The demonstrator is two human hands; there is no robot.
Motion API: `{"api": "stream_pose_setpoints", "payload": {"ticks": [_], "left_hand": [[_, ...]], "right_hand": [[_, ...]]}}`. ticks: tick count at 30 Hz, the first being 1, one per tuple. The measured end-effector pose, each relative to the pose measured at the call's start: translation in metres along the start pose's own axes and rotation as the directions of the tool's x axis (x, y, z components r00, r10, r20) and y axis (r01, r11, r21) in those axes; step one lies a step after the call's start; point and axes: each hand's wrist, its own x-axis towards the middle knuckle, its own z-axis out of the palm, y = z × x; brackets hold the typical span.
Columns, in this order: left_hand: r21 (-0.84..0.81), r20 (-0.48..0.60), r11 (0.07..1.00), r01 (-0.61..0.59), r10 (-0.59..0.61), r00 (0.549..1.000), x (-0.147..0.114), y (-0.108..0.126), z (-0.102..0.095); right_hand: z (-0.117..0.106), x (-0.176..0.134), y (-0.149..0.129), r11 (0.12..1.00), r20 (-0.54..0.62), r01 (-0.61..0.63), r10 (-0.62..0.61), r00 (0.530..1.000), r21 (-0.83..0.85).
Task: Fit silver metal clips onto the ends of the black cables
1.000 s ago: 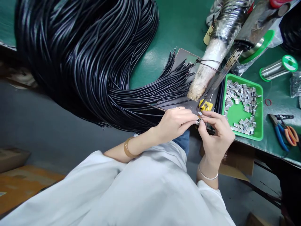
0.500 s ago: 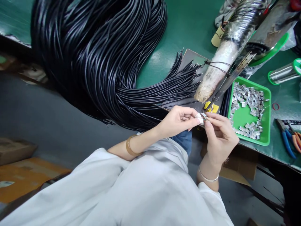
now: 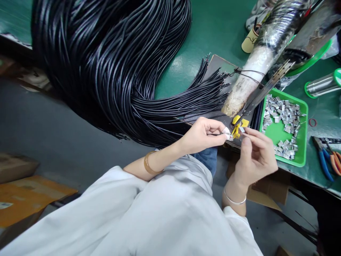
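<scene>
My left hand [image 3: 204,133] is closed in a pinch, with white coverings on its fingertips. Between thumb and forefinger it grips a small metal connector [image 3: 230,137], and a thin black cable seems to run back under the fingers. Just to the right is my right hand [image 3: 254,153], its thumb apart from the forefinger. A second small metal piece [image 3: 241,129] sits at its forefinger tips, seemingly held there. Behind the fingertips stands a yellow holder [image 3: 236,131] at the bench edge.
A large bundle of black cables [image 3: 106,71] covers the left of the green bench [image 3: 213,25]. Their stripped ends lie beside a white duct [image 3: 247,78]. Right of my hands are a green tray [image 3: 305,135] of metal connectors, a solder spool [image 3: 321,87] and pliers [image 3: 326,160].
My right hand has moved right, away from the left, with the small metal piece at its fingertips, and its thumb has parted from the connector. My left hand keeps its pinch, nearly still.
</scene>
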Motion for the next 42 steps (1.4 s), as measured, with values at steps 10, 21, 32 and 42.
{"api": "stream_pose_setpoints", "payload": {"ticks": [10, 21, 32, 42], "left_hand": [[0.023, -0.065, 0.998, -0.051, 0.053, 0.997, 0.006, -0.003, 0.002], [0.103, -0.153, 0.991, -0.082, 0.097, 0.983, 0.01, -0.007, 0.005], [0.13, -0.231, 0.987, -0.089, 0.118, 0.966, 0.012, 0.0, 0.009], [0.082, -0.204, 0.991, -0.105, 0.119, 0.972, 0.012, 0.0, 0.009]], "right_hand": [[0.007, -0.006, 0.008, 0.998, -0.067, 0.042, -0.039, 0.997, 0.052], [0.012, -0.003, 0.017, 0.941, -0.026, 0.306, -0.312, 0.95, -0.142], [0.016, 0.001, 0.017, 0.902, -0.029, 0.351, -0.369, 0.929, -0.251], [0.014, -0.001, 0.018, 0.868, -0.007, 0.42, -0.438, 0.899, -0.266]]}}
